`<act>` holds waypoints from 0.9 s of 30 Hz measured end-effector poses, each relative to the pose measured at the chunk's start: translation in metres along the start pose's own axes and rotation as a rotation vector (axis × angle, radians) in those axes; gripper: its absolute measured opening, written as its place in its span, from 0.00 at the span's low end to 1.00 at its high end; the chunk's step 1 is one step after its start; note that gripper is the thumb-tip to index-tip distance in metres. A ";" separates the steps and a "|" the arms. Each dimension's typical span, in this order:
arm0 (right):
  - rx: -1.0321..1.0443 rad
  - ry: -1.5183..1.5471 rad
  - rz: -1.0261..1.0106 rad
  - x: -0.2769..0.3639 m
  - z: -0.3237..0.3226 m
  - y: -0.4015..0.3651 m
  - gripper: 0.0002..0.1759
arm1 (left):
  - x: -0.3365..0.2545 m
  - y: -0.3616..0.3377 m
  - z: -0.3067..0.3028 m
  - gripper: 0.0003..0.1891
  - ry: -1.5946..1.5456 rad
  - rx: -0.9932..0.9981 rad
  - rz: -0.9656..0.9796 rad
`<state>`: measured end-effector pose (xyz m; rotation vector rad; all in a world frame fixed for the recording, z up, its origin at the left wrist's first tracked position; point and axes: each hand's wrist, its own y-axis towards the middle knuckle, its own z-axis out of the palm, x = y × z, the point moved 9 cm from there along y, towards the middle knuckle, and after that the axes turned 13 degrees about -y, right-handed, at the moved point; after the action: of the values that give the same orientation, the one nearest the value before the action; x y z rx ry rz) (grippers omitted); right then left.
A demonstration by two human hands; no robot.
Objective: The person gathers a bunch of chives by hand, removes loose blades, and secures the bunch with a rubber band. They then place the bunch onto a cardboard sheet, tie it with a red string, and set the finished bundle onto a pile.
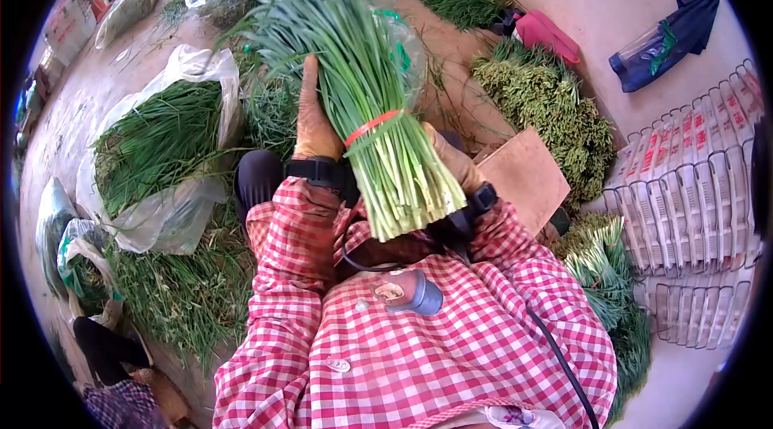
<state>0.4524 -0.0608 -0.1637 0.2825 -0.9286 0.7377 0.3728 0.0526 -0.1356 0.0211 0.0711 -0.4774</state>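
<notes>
The bundle of chives [366,99] is at the centre of the frame, held just above the checked shirt [451,340]. Its long axis runs slantwise, with the cut pale ends pointing to the lower centre and the leafy tips fanning to the upper left. A red band [372,124] girds it midway. The left hand [312,123] presses its left side, one of its fingers stretched up along the stalks. The right hand [452,160] cups the right side, fingers curled behind. A bag of greens [161,147] lies at left and a stack of trays [700,179] at right.
</notes>
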 end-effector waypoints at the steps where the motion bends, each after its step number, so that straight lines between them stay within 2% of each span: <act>1: -0.064 -0.212 0.019 0.004 -0.013 -0.002 0.53 | -0.003 -0.002 0.001 0.26 -0.031 0.001 -0.014; 3: 0.037 -0.293 -0.095 0.019 -0.005 -0.006 0.43 | -0.005 0.002 -0.008 0.24 0.035 -0.016 -0.024; 4: -0.052 -0.225 -0.087 0.018 -0.005 -0.005 0.38 | -0.004 0.006 -0.015 0.23 0.104 -0.035 0.013; 5: -0.226 -0.316 -0.123 0.024 -0.008 -0.005 0.32 | -0.003 0.009 -0.022 0.23 0.174 -0.056 0.049; 7: -0.331 -0.485 0.055 0.016 -0.010 -0.003 0.26 | 0.009 0.008 -0.025 0.25 0.212 -0.049 -0.063; 9: -0.593 -0.459 0.203 -0.001 -0.026 -0.019 0.19 | 0.015 0.005 -0.009 0.27 0.177 -0.006 -0.132; 10: -0.566 -0.217 0.092 -0.005 -0.025 -0.019 0.18 | 0.011 0.005 -0.004 0.33 0.308 0.009 -0.100; 13: -0.515 0.202 -0.128 0.015 -0.003 -0.029 0.25 | -0.002 0.007 -0.004 0.41 0.528 0.067 -0.193; 14: -0.545 0.268 -0.168 0.015 -0.015 -0.033 0.29 | -0.017 0.005 -0.012 0.46 0.645 -0.032 -0.121; 15: -0.517 0.328 -0.216 0.021 -0.012 -0.033 0.31 | -0.027 0.001 -0.009 0.45 0.699 -0.003 -0.096; 17: -0.494 0.239 -0.319 0.036 -0.026 -0.038 0.33 | -0.041 -0.010 0.011 0.43 0.792 0.061 -0.053; 20: -0.543 0.178 -0.433 0.039 -0.051 -0.045 0.39 | -0.082 -0.031 0.022 0.29 0.855 0.106 0.155; 21: -0.566 0.111 -0.462 0.040 -0.060 -0.047 0.42 | -0.100 -0.037 0.007 0.27 0.938 -0.109 0.215; 22: -0.553 0.100 -0.475 0.044 -0.051 -0.045 0.43 | -0.092 -0.037 -0.001 0.27 1.027 0.087 0.039; 23: -0.530 0.064 -0.442 0.043 -0.047 -0.045 0.45 | -0.070 -0.039 -0.007 0.27 1.107 0.087 -0.137; 25: -0.411 0.165 -0.435 0.042 -0.033 -0.039 0.40 | -0.014 -0.044 -0.025 0.29 1.150 -0.052 -0.471; 26: -0.396 0.142 -0.432 0.040 -0.028 -0.036 0.41 | 0.010 -0.044 -0.027 0.29 1.091 -0.046 -0.503; 27: -0.379 0.171 -0.413 0.026 -0.042 -0.034 0.38 | 0.031 -0.043 -0.035 0.29 1.035 -0.041 -0.532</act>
<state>0.5117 -0.0524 -0.1646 0.0688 -0.7942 0.1940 0.3780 0.0019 -0.1727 0.2124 1.1230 -0.9571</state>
